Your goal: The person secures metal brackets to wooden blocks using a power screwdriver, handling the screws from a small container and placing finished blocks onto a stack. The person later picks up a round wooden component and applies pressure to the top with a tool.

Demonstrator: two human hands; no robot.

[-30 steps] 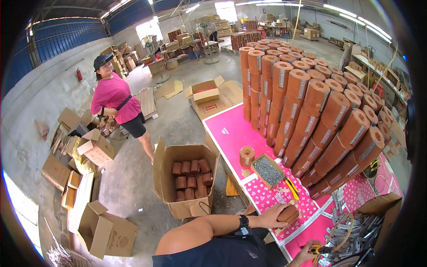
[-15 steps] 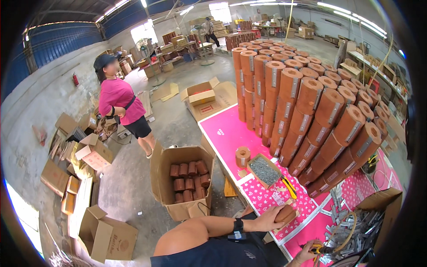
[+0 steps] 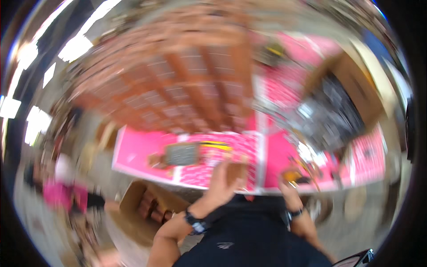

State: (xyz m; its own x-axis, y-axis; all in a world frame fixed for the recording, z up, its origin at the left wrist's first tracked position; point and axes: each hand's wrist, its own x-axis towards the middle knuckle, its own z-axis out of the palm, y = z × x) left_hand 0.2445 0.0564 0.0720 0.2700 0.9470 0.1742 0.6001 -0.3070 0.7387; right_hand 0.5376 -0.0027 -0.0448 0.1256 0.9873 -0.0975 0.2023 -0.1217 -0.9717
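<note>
The whole view is smeared by motion. My left hand point(image 3: 219, 183) is closed round a reddish-brown cylinder point(image 3: 237, 172) at the near edge of the pink table. Farther right, my right hand point(image 3: 289, 189) grips a yellow-and-black hand tool point(image 3: 292, 175) with a yellowish hose by it; its exact kind is blurred. A shallow tray of small grey pieces point(image 3: 182, 154) lies beyond my left hand, with a yellow-and-black tool point(image 3: 216, 145) beside it. One loose brown cylinder point(image 3: 156, 160) stands left of the tray.
Tall stacks of reddish-brown hollow cylinders point(image 3: 191, 84) fill the table's far side. A carton of grey metal parts point(image 3: 362, 89) stands at the right. Below the table's left part is an open carton point(image 3: 122, 213) with brown cylinders inside. A person in a pink top point(image 3: 62, 193) is at the far left.
My view has swung to the right, so the stacks and the person now lie farther left. Both hands still hold the same things.
</note>
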